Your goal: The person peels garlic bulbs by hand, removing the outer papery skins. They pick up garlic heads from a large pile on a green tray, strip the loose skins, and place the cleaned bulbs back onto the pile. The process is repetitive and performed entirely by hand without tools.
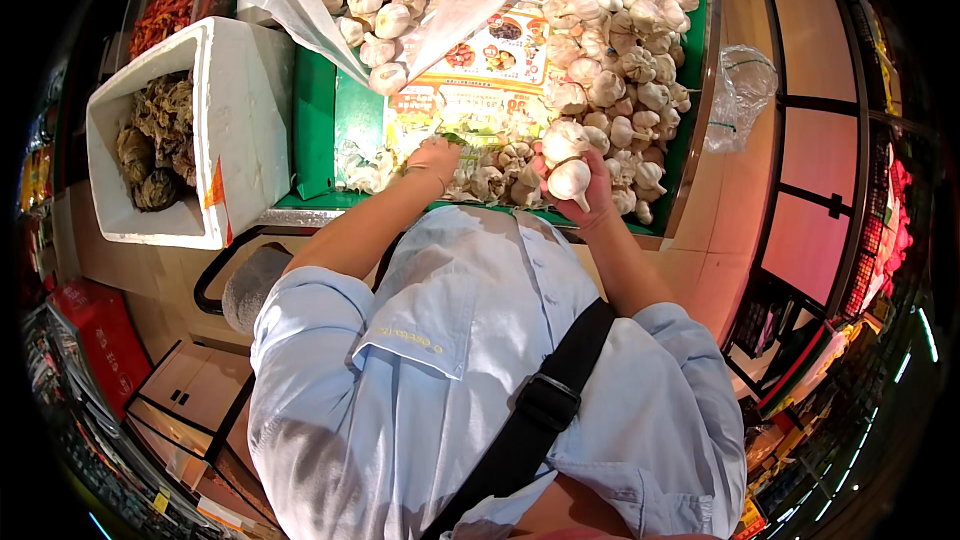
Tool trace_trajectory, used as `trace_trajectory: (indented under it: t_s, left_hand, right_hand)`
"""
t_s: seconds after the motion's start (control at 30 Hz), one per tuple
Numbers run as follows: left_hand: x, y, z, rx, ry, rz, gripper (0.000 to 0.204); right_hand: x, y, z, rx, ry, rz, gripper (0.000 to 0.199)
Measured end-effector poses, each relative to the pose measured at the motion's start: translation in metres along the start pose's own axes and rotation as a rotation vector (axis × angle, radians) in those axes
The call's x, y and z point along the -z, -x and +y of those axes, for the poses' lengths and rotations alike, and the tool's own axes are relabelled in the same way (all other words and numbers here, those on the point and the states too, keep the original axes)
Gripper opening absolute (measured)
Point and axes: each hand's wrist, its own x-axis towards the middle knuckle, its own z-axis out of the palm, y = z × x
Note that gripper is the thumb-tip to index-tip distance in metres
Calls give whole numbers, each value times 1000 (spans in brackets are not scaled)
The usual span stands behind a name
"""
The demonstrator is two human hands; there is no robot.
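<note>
Two garlic bulbs (pixel 569 181) are held in the right hand (pixel 597 198), one nearer the wrist, the other beyond it toward the fingertips; the fingers are curled about them. Both are carried over the near edge of a green-lined surface (pixel 352 112), beside the main garlic heap (pixel 625 25). The left hand (pixel 432 158) is lowered near the same edge, fingers bent downward over loose papery skins and the lower part of a printed sheet (pixel 470 105). Its fingertips are poorly seen; whether anything is gripped there cannot be told. A small dark green scrap (pixel 455 139) is seen just beside them. Between the hands, smaller bulbs (pixel 488 183) are scattered. At the far side, more garlic is partly covered by a white plastic bag (pixel 470 2). To the left, a white foam box (pixel 258 110) is tipped open sideways, with brown, leafy-looking bundles (pixel 158 145) lodged inside. Past the right edge, a clear plastic bag (pixel 741 90) is hung.
</note>
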Motion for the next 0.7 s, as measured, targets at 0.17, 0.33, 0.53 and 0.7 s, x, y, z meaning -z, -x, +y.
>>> trace_trajectory:
  t_s: [0.17,0.33,0.53,0.7]
  left_hand:
    - [2,-12,-26,-13,335,-41,21]
    - [57,-20,7,229,1845,-368,17]
    - [77,-29,49,81,2611,-417,34]
    - [68,-28,69,17,2894,-471,45]
  right_hand:
    - [5,0,-2,0,-28,1,46]
    - [-11,-10,-1,82,176,124,43]
    - [-44,-34,13,280,494,242,33]
    - [-56,-39,29,662,1359,289,44]
